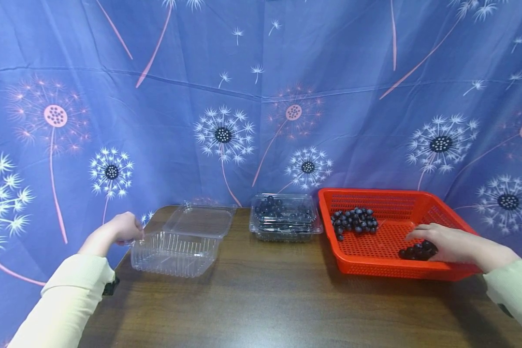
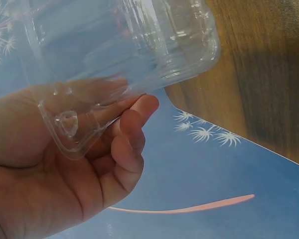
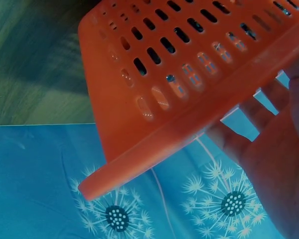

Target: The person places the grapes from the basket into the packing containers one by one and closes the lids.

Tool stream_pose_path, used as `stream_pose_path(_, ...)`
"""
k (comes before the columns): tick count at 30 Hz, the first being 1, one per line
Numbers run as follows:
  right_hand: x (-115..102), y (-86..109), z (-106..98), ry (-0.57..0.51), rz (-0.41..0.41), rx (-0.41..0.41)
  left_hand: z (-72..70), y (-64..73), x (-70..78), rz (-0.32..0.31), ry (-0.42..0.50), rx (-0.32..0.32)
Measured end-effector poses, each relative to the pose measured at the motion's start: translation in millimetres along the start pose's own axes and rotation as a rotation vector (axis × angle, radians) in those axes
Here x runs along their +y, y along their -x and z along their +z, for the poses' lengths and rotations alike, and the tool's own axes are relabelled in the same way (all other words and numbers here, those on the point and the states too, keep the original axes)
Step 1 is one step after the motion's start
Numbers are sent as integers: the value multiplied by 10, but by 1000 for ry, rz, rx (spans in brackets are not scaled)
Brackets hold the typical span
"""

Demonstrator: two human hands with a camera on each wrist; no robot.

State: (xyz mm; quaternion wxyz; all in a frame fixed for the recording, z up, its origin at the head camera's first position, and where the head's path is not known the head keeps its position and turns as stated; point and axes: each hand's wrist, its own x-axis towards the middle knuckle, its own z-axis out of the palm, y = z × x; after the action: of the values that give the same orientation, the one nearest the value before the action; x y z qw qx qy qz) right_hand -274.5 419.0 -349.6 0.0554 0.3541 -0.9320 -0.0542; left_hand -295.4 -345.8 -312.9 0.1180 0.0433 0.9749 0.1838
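My left hand (image 1: 123,227) pinches the near-left corner of a clear plastic clamshell box (image 1: 174,253), which stands on the table with its lid (image 1: 200,220) folded back. In the left wrist view, the box's transparent corner tab (image 2: 67,124) lies across the curled fingers. Over at the right, my right hand (image 1: 443,241) reaches into a red plastic basket (image 1: 400,268), its fingers over a small bunch of dark grapes (image 1: 417,251). The basket wall hides the fingertips in the right wrist view, so their hold on the grapes is unclear. A larger grape bunch (image 1: 354,221) lies in the basket's left part.
A closed clear box (image 1: 285,217) with dark grapes inside stands between the open box and the basket. The brown wooden table (image 1: 261,299) ends at a blue dandelion-print cloth (image 1: 261,145) hanging behind.
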Motion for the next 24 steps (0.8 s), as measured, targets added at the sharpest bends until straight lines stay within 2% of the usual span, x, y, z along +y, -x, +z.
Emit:
stream_pose_path(3,15,-12,11,-39,39,-62,7,18,-22,-22,71,-27)
stream_pose_path(9,17,-19,37,-91,75,-113,41,38,-80,-40,258,-83)
stream_pose_path(16,29,-20,52,-143,67,-121,77,67,-148,-88,351,-148)
stream_pose_path(24,62,-37,99,-181,84,-164,121,89,-214,-103,413,-207)
